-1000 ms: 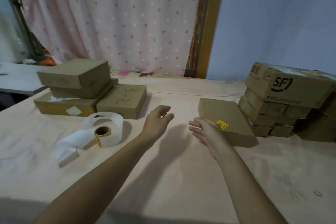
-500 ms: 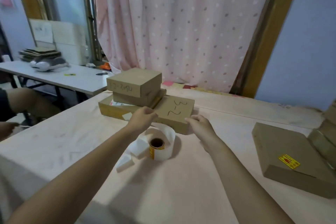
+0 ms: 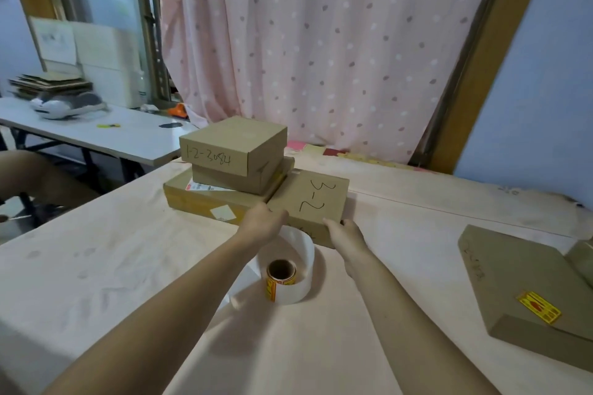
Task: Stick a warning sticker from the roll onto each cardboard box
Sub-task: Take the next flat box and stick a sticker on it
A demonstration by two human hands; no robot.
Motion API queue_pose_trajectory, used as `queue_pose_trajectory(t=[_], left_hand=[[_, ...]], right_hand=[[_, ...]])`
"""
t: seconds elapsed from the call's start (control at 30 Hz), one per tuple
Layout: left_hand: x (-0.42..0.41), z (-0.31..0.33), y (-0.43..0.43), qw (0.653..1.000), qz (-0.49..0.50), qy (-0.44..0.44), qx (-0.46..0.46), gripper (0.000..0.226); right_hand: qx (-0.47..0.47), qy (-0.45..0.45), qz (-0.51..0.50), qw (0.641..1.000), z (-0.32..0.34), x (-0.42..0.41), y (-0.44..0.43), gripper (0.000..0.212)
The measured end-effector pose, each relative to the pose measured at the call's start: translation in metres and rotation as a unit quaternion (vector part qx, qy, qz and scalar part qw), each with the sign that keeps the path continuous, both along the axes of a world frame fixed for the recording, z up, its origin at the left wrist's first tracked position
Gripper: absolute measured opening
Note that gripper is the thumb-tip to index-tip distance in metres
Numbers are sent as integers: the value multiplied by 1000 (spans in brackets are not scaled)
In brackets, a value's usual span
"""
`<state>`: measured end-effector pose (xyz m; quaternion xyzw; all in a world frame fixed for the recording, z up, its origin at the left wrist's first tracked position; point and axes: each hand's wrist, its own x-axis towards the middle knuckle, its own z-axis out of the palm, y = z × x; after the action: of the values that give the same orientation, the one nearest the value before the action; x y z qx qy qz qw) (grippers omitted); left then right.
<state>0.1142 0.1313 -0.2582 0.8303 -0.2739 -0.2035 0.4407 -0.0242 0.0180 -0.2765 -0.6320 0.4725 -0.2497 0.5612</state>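
Stickers come on a roll [image 3: 282, 276] that lies on its side near the middle of the table [image 3: 96, 266], its brown core facing the camera and a loose band of white backing paper [image 3: 298, 253] looping around it. At 12 o'clock from the roll sits a cardboard box marked "3-2" [image 3: 313, 199]. The left hand [image 3: 264, 224] grips that box at its near left corner, fingers curled onto the edge, and the right hand [image 3: 346, 232] holds the near right corner the same way, so both hands are closed on the one box. At 10 o'clock from the roll, touching the marked box's left side, stands a stack: a wide flat box [image 3: 205, 199] at the bottom, a smaller one above it, and a box lettered "1-2-3084" [image 3: 232, 146] on top. At 3 o'clock, well apart, another flat box [image 3: 513, 285] bears a yellow warning sticker [image 3: 538, 307] near its front corner. A pink dotted curtain [image 3: 321, 42] hangs behind.
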Motion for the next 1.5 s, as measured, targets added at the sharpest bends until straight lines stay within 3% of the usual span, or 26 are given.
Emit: queue_pose_trajectory(t=[0.17, 0.3, 0.47, 0.63, 0.8, 1.03, 1.13, 1.23, 1.37, 1.5], left_hand=[[1, -5, -8, 998, 2, -48, 43, 29], [-1, -5, -8, 998, 26, -48, 24, 29], [-5, -3, -7, 999, 21, -50, 7, 29], [-11, 3, -11, 997, -12, -65, -33, 25], [-28, 18, -13, 992, -35, -17, -117, 25], [-54, 33, -1, 945, -36, 94, -310, 21], [-57, 41, 5, 891, -3, 210, -402, 25], [-62, 46, 16, 858, -35, 263, -439, 34], [-78, 38, 37, 893, -84, 227, -380, 42], [-98, 26, 53, 913, -105, 189, -346, 47]], right_hand=[[-32, 0, -36, 999, -8, 3, -5, 37], [-46, -11, -62, 997, -5, 5, -9, 37], [20, -95, -122, 988, -3, -3, -13, 25], [-7, -153, -177, 972, 4, -30, -18, 30], [-47, -225, -215, 949, 32, -70, -22, 22], [-23, -350, -220, 910, 74, -138, -14, 15], [-7, -366, -220, 904, 85, -168, -13, 29], [1, -363, -219, 906, 84, -193, -11, 46], [18, -359, -211, 909, 77, -219, -5, 48], [31, -358, -207, 910, 78, -238, 7, 31]])
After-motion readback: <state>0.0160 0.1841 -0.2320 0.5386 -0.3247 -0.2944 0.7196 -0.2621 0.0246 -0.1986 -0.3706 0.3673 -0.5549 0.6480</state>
